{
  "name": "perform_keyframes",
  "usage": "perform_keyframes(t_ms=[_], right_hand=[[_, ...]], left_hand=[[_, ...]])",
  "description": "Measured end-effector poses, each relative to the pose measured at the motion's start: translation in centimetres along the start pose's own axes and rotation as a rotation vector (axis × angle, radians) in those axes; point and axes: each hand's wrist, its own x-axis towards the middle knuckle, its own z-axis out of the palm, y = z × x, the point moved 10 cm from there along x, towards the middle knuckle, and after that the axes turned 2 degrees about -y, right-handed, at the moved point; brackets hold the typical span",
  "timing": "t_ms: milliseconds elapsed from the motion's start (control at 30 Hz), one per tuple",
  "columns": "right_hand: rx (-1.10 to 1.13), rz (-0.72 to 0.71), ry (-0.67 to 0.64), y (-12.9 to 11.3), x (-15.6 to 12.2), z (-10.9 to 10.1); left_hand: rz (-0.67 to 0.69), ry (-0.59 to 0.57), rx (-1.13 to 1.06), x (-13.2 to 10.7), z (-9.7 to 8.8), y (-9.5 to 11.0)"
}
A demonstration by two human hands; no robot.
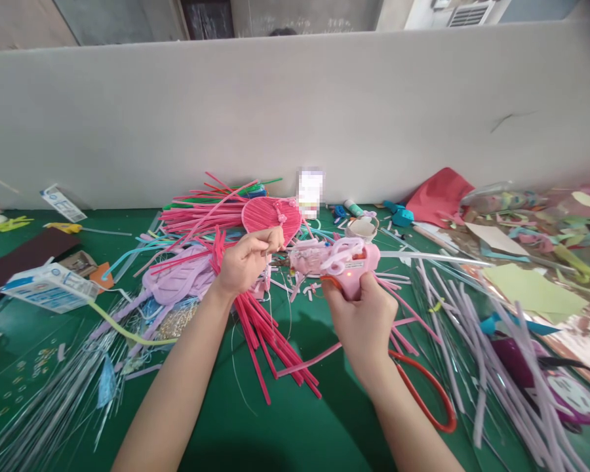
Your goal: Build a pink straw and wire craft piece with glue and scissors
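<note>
My right hand (361,321) is wrapped round the handle of a pink hot glue gun (353,265), and a clear glue stick (430,255) runs out of its back. The gun's nozzle points left, close to my left hand (248,259). The fingers of that hand are pinched together. What they hold is too small to make out; thin strands hang beneath them. Just behind the left hand lies a pink heart-shaped piece (263,219) with a small bow on it. A bundle of red pipe cleaners (265,334) lies under the left wrist.
Lilac pipe cleaners (472,347) and a purple glue gun (560,387) lie at right, near orange-handled scissors (440,400). Paper scraps (535,288) cover the far right. At left are a lilac woven piece (181,275), wire stems (63,387) and a white-and-blue box (49,288).
</note>
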Motion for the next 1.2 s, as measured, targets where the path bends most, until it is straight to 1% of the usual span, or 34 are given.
perform_keyframes(t_ms=[100,300,433,533,600,767,900,1033,1200], right_hand=[[-0.003,-0.003,-0.018,-0.1,0.0,0.1],[0.053,-0.053,-0.068,-0.9,-0.3,-0.1],[0.049,-0.028,-0.072,-0.6,-0.4,-0.1],[0.020,-0.009,-0.052,-0.4,0.0,0.0],[0.010,0.007,-0.052,-0.3,0.2,0.1],[0.014,0.039,-0.031,-0.2,0.5,-0.2],[0.040,0.003,-0.048,-0.6,0.1,-0.3],[0.056,-0.043,-0.069,-1.1,-0.4,-0.5],[-0.002,-0.059,-0.031,-1.5,0.2,-0.9]], left_hand=[[0.014,-0.025,-0.004,0.0,0.3,0.0],[0.092,-0.042,-0.071,0.2,0.1,0.3],[0.113,-0.040,-0.022,0.1,0.2,0.5],[0.076,-0.059,0.032,0.0,0.6,0.7],[0.045,-0.073,0.027,-0.1,0.9,0.8],[0.052,-0.073,0.017,-0.1,1.2,1.2],[0.052,-0.077,0.044,-0.1,1.1,0.9],[0.085,-0.086,0.057,-0.1,1.1,1.0],[0.091,-0.129,0.076,-0.2,1.9,1.6]])
